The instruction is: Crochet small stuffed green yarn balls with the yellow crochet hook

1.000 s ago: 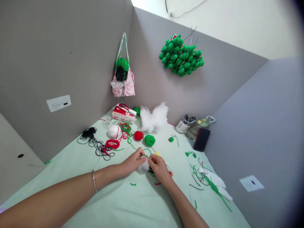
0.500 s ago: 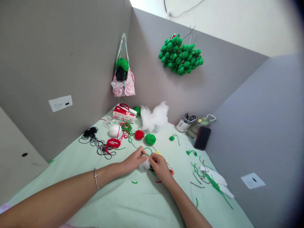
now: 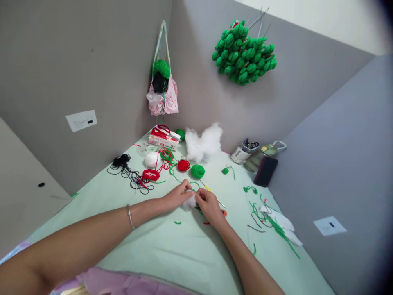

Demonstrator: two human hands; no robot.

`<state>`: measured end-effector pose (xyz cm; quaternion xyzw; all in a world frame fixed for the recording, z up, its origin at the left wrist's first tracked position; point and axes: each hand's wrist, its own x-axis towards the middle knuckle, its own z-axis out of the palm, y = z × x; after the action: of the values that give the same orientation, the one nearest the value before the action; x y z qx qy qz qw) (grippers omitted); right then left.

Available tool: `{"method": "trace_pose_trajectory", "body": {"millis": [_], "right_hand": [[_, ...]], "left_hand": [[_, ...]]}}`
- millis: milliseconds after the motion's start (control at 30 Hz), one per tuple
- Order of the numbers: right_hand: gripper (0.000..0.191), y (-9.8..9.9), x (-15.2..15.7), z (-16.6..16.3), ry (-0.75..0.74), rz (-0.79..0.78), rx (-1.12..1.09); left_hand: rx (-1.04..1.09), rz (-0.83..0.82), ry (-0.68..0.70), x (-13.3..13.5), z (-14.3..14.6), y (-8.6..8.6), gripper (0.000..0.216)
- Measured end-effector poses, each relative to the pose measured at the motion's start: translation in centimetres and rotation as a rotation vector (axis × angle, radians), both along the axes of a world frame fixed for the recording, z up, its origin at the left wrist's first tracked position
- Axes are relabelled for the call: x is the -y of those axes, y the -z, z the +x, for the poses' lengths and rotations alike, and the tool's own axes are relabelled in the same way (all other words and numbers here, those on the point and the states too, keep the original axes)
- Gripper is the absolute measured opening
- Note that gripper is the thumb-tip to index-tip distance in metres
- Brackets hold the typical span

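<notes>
My left hand and my right hand meet over the pale green table. Both pinch a small tuft of white stuffing held between them. A green crocheted piece peeks out under my right hand, mostly hidden. A silver bracelet circles my left wrist. Just beyond the hands lie a green yarn ball and a red yarn ball.
A heap of white stuffing, a box with red scissors, a white ball, black cord, a tin, a dark phone and green yarn scraps lie around. Green crocheted balls and a pink bag hang on the partition.
The hands stay together on the stuffing and have shifted slightly up and right in the picture. The view has tilted down, and a purple cloth now shows at the bottom edge.
</notes>
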<state>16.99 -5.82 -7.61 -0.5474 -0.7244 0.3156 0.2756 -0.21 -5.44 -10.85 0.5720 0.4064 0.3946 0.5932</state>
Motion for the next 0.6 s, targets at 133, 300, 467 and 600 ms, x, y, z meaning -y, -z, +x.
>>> {"method": "trace_pose_trajectory", "body": {"millis": [133, 300, 467, 600], "right_hand": [[0.029, -1.0, 0.6, 0.3, 0.016, 0.044, 0.057], [0.033, -2.5, 1.9, 0.6, 0.035, 0.085, 0.092], [0.028, -2.7, 3.3, -0.3, 0.023, 0.121, 0.104], [0.024, -2.7, 3.5, -1.3, 0.017, 0.141, 0.086]], "left_hand": [[0.077, 0.023, -0.003, 0.2, -0.1, -0.5, 0.035], [0.201, 0.068, -0.047, 0.6, -0.2, -1.8, 0.031], [0.216, 0.058, -0.149, 0.9, 0.5, -2.3, 0.027], [0.197, 0.030, -0.248, 0.5, 1.1, -2.3, 0.024]]}}
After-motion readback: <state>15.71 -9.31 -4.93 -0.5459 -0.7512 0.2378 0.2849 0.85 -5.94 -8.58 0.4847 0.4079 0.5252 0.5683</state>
